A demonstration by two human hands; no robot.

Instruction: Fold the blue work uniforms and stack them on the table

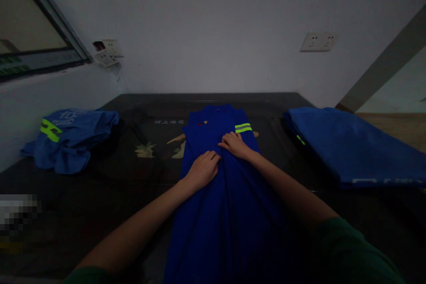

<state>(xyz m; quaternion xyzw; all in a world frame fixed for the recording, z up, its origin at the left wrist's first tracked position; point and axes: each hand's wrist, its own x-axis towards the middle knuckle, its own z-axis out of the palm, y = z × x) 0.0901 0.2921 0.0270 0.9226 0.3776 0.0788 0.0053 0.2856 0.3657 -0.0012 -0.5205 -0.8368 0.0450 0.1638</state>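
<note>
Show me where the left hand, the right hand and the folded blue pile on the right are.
left hand (202, 169), head view, back of the hand
right hand (234, 144), head view, back of the hand
folded blue pile (346, 142), head view, top surface

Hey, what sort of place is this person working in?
Probably an indoor workroom or laundry corner for folding uniforms: a dark glossy table against a white wall with sockets, a long blue garment with a yellow-green reflective band under both hands, and a flat stack of blue garments.

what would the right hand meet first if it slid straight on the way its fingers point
Probably the red emblem on the long blue garment: the right hand lies flat, fingers aimed up-left.
</note>
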